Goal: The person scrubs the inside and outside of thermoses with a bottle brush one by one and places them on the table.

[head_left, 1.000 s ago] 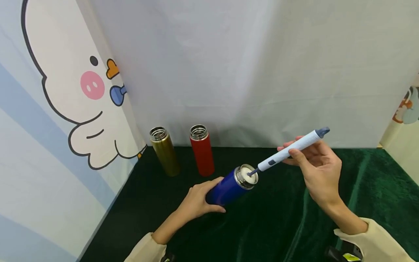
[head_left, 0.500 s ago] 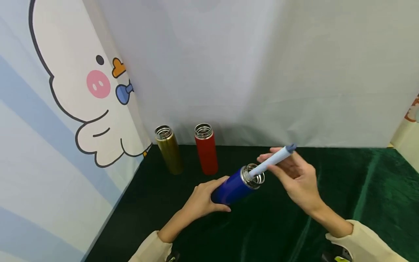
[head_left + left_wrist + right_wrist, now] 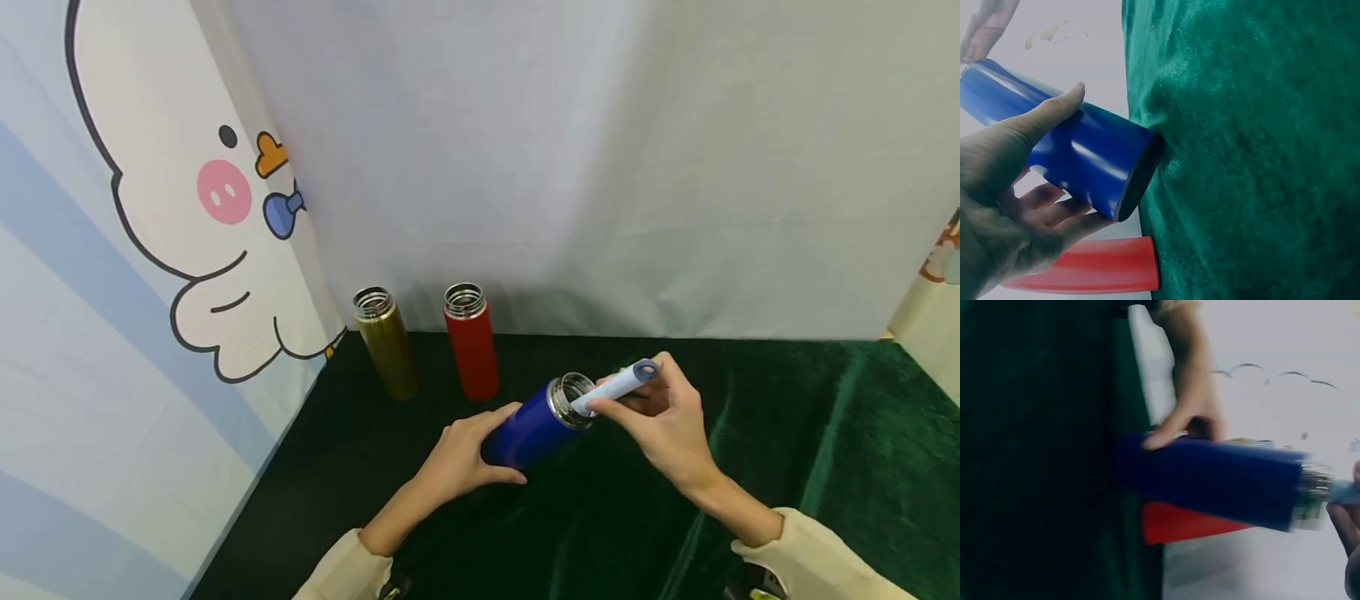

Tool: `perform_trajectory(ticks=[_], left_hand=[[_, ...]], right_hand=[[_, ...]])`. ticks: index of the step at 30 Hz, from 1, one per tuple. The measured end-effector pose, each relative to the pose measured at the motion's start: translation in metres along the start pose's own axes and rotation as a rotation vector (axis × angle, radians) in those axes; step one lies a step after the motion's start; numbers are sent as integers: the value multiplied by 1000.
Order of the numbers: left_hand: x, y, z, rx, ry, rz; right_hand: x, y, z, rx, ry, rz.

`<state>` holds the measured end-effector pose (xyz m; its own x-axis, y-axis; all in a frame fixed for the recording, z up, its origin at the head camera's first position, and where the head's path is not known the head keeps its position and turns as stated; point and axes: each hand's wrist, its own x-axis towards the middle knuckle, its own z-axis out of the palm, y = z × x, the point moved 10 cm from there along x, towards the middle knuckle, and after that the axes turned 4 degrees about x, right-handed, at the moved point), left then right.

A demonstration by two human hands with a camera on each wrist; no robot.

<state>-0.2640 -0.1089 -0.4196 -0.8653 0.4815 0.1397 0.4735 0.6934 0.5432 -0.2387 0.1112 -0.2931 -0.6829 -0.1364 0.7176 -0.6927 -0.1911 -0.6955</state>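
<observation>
My left hand (image 3: 467,454) grips the blue thermos bottle (image 3: 527,432) around its lower body, tilting its open steel mouth toward the right. In the left wrist view the bottle's dark base (image 3: 1141,178) points down at the cloth, thumb on one side and fingers on the other. A bottle brush with a pale blue handle (image 3: 617,387) reaches through the mouth; its white sponge head is hidden inside. My right hand (image 3: 663,429) pinches that handle close to the rim, thumb on the near side. Motion blurs the right wrist view.
Behind the hands, an uncapped gold bottle (image 3: 390,357) and an uncapped red bottle (image 3: 472,357) stand upright. Dark green velvet cloth (image 3: 810,433) covers the table. A pale curtain (image 3: 600,167) hangs along its back edge, and a cartoon-printed one (image 3: 135,250) at the left.
The brush has gone from having its sponge at the mouth to sitting deep inside the bottle. My right hand has moved left and down with it; the left hand keeps its grip.
</observation>
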Motion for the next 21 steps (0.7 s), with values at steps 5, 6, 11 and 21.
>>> perform_trajectory(ticks=[5,6,11,21], left_hand=[[-2,-5,0,-17,11,-8],[-3,-6,-1,-22,13,-8],[-6,-5,1,-26,-6,-17],[-3,2,1,12,3,0]], right_hand=[[19,-36,-17,141,15,-158],[23,-43,-22,151,31,-186],[25,-62,-43,172,152,-253],[22,-39,-36,37,173,-101]])
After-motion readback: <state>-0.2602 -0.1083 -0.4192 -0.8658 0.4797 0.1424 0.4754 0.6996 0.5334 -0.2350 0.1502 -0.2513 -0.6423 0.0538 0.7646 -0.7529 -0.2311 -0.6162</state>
